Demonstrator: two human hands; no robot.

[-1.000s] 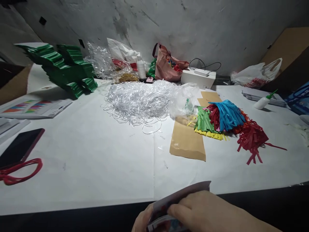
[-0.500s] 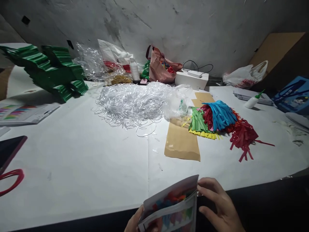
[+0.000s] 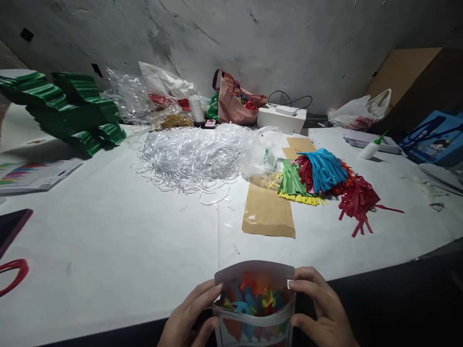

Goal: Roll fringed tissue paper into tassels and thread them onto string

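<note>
A clear pouch (image 3: 254, 302) with a white top, full of small coloured paper pieces, stands upright at the near edge of the white table (image 3: 119, 241). My left hand (image 3: 188, 318) grips its left side with fingers curled round it. My right hand (image 3: 321, 311) grips its right side the same way. The pouch's mouth is spread apart between the two hands, and red, orange, blue and yellow bits show inside.
Ahead lie a brown paper envelope (image 3: 266, 212), a heap of fringed coloured paper (image 3: 321, 180) and a tangle of white plastic strips (image 3: 191, 154). Green folded paper stacks (image 3: 65, 111) stand far left. A glue bottle (image 3: 371, 148), bags and a white box (image 3: 281, 119) sit near the wall.
The pouch has turned from tilted to upright and facing me. My left hand came up onto its left side, my right hand took its right side, and the mouth has been pulled apart.
</note>
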